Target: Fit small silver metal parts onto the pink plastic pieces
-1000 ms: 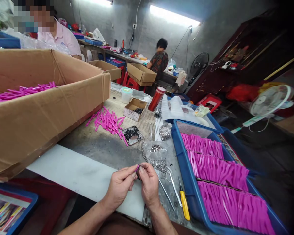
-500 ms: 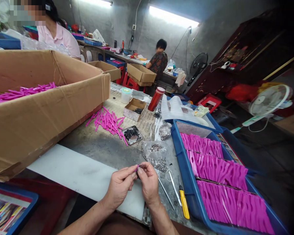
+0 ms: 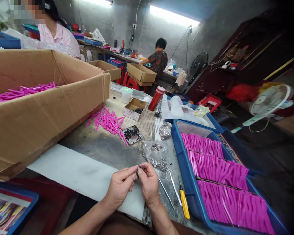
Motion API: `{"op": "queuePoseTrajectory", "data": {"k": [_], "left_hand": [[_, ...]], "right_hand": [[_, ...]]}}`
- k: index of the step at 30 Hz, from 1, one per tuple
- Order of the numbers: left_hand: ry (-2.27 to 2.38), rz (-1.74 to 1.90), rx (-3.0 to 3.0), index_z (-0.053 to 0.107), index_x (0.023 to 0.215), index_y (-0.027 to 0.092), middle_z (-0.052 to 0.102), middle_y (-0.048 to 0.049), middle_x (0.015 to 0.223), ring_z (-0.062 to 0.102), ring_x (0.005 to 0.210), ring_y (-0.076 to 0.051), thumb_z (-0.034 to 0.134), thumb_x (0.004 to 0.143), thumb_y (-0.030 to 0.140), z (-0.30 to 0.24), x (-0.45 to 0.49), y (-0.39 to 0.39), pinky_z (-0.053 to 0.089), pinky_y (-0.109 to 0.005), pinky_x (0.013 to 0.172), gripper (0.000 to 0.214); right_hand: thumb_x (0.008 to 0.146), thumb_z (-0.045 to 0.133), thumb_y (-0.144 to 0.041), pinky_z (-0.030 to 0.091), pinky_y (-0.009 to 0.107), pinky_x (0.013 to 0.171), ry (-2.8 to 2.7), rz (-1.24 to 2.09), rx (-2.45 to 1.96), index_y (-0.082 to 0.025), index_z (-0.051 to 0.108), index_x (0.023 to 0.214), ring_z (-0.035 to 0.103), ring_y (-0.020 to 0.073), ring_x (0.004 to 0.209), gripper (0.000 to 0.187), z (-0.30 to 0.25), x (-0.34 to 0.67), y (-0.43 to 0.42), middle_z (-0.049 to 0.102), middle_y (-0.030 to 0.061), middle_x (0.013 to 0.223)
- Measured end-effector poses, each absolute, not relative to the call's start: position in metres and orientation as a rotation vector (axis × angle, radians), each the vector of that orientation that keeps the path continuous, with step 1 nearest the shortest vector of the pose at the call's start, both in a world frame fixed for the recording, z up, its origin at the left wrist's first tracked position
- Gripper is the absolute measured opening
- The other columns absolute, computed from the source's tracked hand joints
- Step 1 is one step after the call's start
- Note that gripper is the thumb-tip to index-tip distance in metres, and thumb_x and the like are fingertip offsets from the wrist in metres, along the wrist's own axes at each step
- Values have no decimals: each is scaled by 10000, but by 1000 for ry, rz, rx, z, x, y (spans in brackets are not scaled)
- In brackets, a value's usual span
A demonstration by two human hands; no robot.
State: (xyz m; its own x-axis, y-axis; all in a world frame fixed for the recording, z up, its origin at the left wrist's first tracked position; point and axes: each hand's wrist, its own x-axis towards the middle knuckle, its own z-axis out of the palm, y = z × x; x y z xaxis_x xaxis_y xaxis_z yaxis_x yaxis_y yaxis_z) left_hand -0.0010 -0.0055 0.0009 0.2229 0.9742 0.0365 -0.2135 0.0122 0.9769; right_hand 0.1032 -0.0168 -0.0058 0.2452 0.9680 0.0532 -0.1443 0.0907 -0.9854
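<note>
My left hand (image 3: 120, 186) and my right hand (image 3: 149, 183) meet fingertip to fingertip over the white board (image 3: 83, 176) at the table's near edge. Both are pinched on one small pink plastic piece (image 3: 137, 169), of which only the tip shows. Just beyond my fingers lies a clear bag of small metal parts (image 3: 155, 156). A loose pile of pink sticks (image 3: 109, 122) lies farther out, beside a small metal tray of dark parts (image 3: 132, 134).
A big cardboard box (image 3: 44, 107) holding pink sticks fills the left. A blue tray (image 3: 186, 176) with rows of pink pieces sits at right, a yellow-handled screwdriver (image 3: 184, 202) and tweezers (image 3: 174, 187) beside it. Two other people sit farther back. A red flask (image 3: 156, 98) stands mid-table.
My hands stay in place and only the fingertips shift slightly on the pink piece. The person at the far table has reached an arm toward a box.
</note>
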Motion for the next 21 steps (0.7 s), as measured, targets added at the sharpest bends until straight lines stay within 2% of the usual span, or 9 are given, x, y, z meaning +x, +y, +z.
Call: {"op": "queuePoseTrajectory", "data": {"k": [5,11,18,21], "left_hand": [[896,1147,1138,673,862,123,554,-32,601,387,351,-51,537,660,188,0,-1,-6,352,-179,327,252],[894,1139,1121,671,864,124,526,-12,570,386,359,-51,532,666,180,-1,-1,-5,344,-174,334,248],[903,1152,1104,678,839,118,548,-22,574,384,340,-47,547,648,183,0,0,-5,345,-177,332,241],[906,1145,1107,675,851,121,539,-19,578,385,349,-48,541,652,179,-1,0,-5,342,-172,329,246]], "right_hand": [[796,432,-376,350,215,483,-1053,1031,-1197,-170,464,594,428,104,487,290,-4,103,-17,456,-30,514],[711,553,-353,373,212,487,-959,1046,-1169,-179,484,699,449,107,503,188,-5,102,-17,470,-39,561],[786,445,-380,352,210,485,-1032,1064,-1176,-170,470,603,427,104,492,280,-7,104,-17,441,-37,509],[748,503,-368,357,205,483,-987,1057,-1172,-174,476,663,425,99,494,213,-6,103,-16,446,-43,540]]}}
